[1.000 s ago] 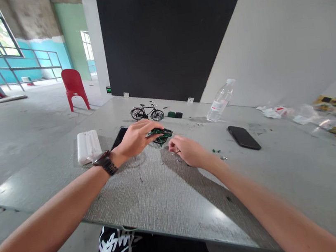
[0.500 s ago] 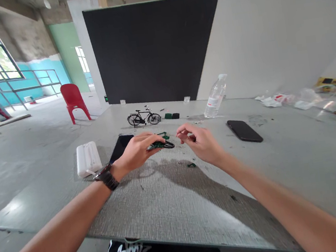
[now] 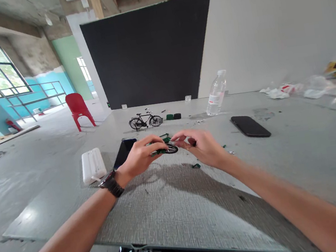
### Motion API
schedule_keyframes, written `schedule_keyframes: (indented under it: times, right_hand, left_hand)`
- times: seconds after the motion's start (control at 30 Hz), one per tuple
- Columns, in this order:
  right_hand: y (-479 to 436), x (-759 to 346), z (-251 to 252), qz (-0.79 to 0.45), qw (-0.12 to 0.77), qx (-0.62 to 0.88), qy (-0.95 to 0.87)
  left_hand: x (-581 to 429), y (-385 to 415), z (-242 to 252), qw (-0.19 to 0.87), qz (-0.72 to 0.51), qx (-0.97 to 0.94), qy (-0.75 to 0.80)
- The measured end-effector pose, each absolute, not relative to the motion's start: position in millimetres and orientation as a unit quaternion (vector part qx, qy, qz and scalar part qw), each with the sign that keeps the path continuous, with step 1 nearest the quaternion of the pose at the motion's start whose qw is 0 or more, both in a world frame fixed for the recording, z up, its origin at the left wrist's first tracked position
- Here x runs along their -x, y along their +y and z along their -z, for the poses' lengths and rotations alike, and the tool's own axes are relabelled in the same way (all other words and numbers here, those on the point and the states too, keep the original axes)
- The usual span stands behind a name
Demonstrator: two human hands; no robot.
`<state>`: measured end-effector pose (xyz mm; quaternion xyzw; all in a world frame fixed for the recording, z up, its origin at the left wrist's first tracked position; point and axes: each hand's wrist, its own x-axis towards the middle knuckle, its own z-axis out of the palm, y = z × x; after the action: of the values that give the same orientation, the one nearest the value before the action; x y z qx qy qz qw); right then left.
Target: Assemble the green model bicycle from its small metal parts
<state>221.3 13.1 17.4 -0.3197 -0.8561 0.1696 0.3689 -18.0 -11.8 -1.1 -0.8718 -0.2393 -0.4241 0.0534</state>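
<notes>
My left hand (image 3: 140,154), with a black watch at the wrist, is closed around a green model bicycle (image 3: 165,136). The fingers cover much of its frame, and a black spoked wheel (image 3: 172,148) sticks out to the right. My right hand (image 3: 201,145) meets it from the right, thumb and forefinger pinched by the wheel's upper edge. What lies in that pinch is too small to name. On the table below is a small green part (image 3: 195,166). Behind the hands a finished-looking black model bicycle (image 3: 146,120) stands upright.
A white power bank (image 3: 93,165) and a dark phone (image 3: 124,152) lie at left, a black phone (image 3: 250,126) at right. Farther back stand a clear bottle (image 3: 216,94) and green and black blocks (image 3: 173,117). Plastic wrappings (image 3: 316,89) lie far right. A red chair (image 3: 78,110) stands beyond the table.
My right hand has moved left, closing the gap to the wheel in my left hand. The camera view has tilted and shifted slightly.
</notes>
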Motion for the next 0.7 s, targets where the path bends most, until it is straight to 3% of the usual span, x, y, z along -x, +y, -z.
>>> schedule_keyframes:
  times: [0.7]
  right_hand:
    - [14.9, -223.8, -16.8, -0.115, 0.333, 0.280, -0.893]
  left_hand:
    - [17.1, -14.2, 0.7, 0.083, 0.411, 0.878, -0.231]
